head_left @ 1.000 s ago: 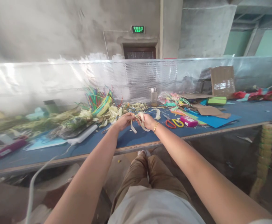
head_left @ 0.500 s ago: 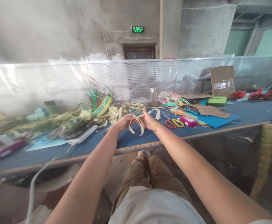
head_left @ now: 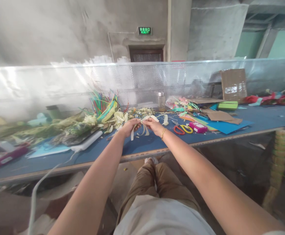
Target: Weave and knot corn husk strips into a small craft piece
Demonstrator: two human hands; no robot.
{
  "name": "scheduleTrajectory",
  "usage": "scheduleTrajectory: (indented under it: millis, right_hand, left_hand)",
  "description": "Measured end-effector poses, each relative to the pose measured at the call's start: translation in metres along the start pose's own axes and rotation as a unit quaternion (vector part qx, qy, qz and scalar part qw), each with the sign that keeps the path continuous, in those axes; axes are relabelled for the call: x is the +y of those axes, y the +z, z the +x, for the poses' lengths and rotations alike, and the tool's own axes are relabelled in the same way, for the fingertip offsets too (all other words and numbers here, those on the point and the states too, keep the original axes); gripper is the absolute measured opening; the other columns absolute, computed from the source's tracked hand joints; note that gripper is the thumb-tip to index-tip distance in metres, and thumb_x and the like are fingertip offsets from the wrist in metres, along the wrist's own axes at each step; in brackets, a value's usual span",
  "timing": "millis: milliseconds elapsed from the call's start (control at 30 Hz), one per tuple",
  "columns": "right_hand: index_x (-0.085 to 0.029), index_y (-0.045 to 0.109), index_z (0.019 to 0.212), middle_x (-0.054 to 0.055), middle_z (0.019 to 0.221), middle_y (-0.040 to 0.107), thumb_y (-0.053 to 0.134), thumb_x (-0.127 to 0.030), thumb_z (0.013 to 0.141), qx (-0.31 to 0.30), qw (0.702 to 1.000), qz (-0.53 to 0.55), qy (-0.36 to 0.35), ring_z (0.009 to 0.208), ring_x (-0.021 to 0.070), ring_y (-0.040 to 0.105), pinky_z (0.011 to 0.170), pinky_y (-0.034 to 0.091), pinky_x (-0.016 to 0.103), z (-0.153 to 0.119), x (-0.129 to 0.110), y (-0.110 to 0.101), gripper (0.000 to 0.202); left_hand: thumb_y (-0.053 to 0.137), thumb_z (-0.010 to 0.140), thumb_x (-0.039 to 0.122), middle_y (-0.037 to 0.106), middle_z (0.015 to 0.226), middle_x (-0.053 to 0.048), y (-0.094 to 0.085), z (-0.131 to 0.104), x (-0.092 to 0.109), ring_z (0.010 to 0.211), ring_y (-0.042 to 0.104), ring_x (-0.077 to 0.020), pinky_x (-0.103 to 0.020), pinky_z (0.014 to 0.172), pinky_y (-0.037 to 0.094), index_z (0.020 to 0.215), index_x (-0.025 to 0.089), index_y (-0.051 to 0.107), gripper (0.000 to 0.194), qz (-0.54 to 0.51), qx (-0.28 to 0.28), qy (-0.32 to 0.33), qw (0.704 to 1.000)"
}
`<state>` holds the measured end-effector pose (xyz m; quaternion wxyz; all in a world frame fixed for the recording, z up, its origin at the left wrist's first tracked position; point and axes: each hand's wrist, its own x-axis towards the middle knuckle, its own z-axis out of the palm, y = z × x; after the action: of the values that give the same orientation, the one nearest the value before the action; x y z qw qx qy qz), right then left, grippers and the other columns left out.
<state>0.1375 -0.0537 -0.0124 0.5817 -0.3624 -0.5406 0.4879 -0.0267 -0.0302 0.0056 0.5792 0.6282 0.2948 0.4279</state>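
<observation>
Pale cream strips [head_left: 146, 131], like ribbon or thin husk, hang in curls between my two hands just above the blue tabletop [head_left: 142, 145]. My left hand [head_left: 131, 126] pinches them, with one end dangling straight down below its fingers. From the other side my right hand [head_left: 154, 125], with a gold bracelet at the wrist, has its thumb and fingertips closed on the strips; one strip arches over its fingers. The fingertips of both hands nearly meet. Another curled cream strip [head_left: 165, 119] lies behind my right hand.
Scissors with red and yellow handles [head_left: 186, 129] and a magenta box [head_left: 198, 127] lie to the right, near blue sheets [head_left: 230, 126] and cardboard. Leftward are a white corded tool [head_left: 87, 142], greenish fibre heaps [head_left: 71, 130] and coloured stems [head_left: 105, 106]. A bottle [head_left: 161, 101] stands behind.
My right hand has turned from thumb-up to fingers pointing left and down, gripping nearer the left fingertips. The strips have swung, and one now arches above the right fingers.
</observation>
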Motion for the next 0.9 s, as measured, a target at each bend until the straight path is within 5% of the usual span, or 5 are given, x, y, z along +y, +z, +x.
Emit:
scheduleTrajectory:
  millis: [633, 900]
  right_hand:
    - [-0.018, 0.055, 0.066, -0.003, 0.064, 0.056, 0.06, -0.033, 0.073, 0.036, 0.997, -0.056, -0.04, 0.061, 0.0097, 0.047, 0.061, 0.035, 0.024, 0.006, 0.007, -0.001, 0.017]
    - [-0.018, 0.056, 0.07, -0.003, 0.058, 0.056, 0.064, -0.021, 0.069, -0.054, 0.998, -0.027, 0.001, 0.054, 0.0086, 0.047, 0.057, 0.036, 0.023, 0.004, 0.007, 0.0, 0.009]
  left_hand:
    - [0.068, 0.065, 0.025, 0.052, 0.057, 0.0, -0.003, 0.004, -0.003, 0.046, 0.044, -0.0072, -0.019, 0.042, 0.03, 0.065, 0.015, 0.054, 0.017, 0.037, 0.001, -0.004, 0.999]
    - [0.071, 0.065, 0.029, 0.053, 0.058, 0.0, -0.007, 0.007, -0.008, 0.05, 0.048, -0.0095, -0.022, 0.045, 0.031, 0.064, 0.016, 0.055, 0.02, 0.067, 0.012, 0.044, 0.997]
